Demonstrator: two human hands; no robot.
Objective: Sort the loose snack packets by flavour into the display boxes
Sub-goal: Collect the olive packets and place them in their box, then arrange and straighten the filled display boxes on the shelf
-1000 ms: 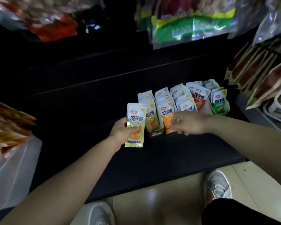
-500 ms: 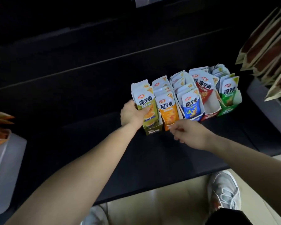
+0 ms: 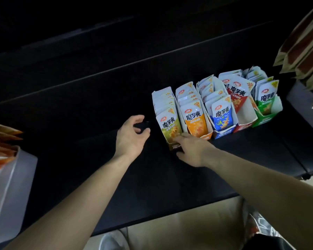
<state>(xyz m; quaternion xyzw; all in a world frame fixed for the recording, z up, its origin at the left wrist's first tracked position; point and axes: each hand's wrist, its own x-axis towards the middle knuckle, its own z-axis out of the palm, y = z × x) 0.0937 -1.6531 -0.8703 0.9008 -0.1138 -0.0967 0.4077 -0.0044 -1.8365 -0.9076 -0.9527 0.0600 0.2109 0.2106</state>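
One head-worn camera here, tipped forward and steeply down, close over the flat black bench (image 3: pixel 79 168), pale floor (image 3: pixel 179 228) at bottom edge

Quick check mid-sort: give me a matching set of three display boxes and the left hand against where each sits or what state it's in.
Things:
1. olive box
2. blue box
3. green box
4. left hand

Places or states:
A. middle of the row of five
B. holds nothing, just left of the row
C. right end of the row
D. touched at its front by the right hand

Pairs: 1-D, 2-A, 3-C, 4-B
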